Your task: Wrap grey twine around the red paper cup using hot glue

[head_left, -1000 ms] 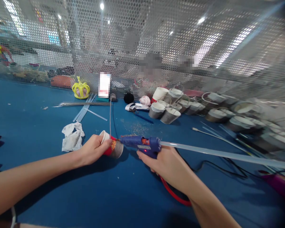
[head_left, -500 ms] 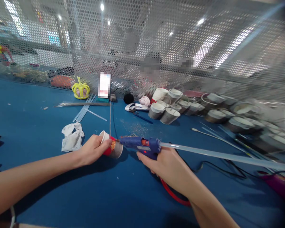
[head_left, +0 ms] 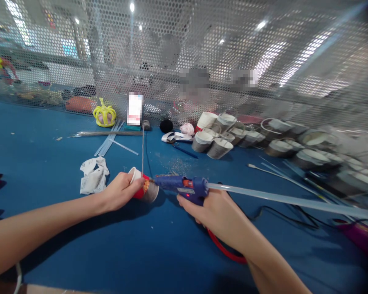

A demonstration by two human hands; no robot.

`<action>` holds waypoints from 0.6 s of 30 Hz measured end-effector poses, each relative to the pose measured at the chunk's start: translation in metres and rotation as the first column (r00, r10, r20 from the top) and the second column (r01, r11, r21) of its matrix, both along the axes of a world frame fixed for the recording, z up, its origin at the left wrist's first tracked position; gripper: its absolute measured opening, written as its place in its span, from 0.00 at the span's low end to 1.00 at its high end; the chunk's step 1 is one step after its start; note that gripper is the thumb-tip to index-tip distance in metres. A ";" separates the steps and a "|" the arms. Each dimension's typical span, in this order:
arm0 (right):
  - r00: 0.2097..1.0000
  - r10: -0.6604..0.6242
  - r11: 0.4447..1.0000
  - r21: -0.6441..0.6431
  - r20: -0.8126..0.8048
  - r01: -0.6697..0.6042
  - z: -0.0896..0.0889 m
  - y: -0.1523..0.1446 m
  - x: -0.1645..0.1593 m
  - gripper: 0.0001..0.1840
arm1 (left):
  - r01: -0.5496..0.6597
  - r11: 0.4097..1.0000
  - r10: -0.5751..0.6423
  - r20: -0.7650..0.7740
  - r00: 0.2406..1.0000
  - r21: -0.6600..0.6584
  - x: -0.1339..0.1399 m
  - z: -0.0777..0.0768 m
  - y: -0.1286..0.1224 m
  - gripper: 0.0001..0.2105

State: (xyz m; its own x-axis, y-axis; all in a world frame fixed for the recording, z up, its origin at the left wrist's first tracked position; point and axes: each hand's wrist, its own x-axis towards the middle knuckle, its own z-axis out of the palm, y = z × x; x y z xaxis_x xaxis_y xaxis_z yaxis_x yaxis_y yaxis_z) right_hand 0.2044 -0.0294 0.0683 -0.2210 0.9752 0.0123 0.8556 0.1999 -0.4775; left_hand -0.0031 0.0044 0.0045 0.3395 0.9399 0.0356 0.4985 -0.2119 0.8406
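My left hand (head_left: 122,192) is closed around a small paper cup (head_left: 152,192), tilted on its side with its white mouth toward the upper left. The cup is red near the mouth and wrapped in grey cord toward its base. A grey strand of cord (head_left: 142,151) runs from the cup up to a small grey ball of yarn (head_left: 146,125). My right hand (head_left: 214,208) grips a blue glue gun (head_left: 184,188), its nozzle at the cup's side by my left thumb. A long clear glue stick (head_left: 263,196) sticks out of the gun's back, and a small red light glows on it.
Several cord-wrapped cups (head_left: 220,148) stand at the back right. Toward the back left are a yellow crown-shaped piece (head_left: 104,115), loose glue sticks (head_left: 108,141) and a phone (head_left: 135,109). Crumpled white packaging (head_left: 94,175) lies left of the cup. A perforated metal screen (head_left: 159,53) bounds the table.
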 end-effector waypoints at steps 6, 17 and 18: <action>0.998 -0.015 1.000 -0.018 0.062 0.016 0.003 -0.004 -0.002 0.16 | 0.001 1.000 -0.001 0.007 1.000 -0.020 0.000 0.002 -0.001 0.19; 0.998 0.013 1.000 -0.015 0.054 -0.012 0.003 -0.003 -0.001 0.15 | -0.004 1.000 0.005 0.043 0.999 -0.031 0.002 0.004 -0.001 0.18; 0.998 0.000 1.000 -0.014 0.057 0.001 0.002 -0.003 -0.002 0.16 | -0.015 0.999 0.016 0.030 0.999 -0.031 0.001 0.003 -0.001 0.18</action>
State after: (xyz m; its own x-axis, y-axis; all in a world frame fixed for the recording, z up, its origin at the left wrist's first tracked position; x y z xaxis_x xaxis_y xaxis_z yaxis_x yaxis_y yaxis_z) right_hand 0.2029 -0.0321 0.0706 -0.2201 0.9754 -0.0142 0.8815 0.1926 -0.4312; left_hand -0.0017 0.0032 0.0077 0.3243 0.9458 0.0171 0.4756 -0.1786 0.8613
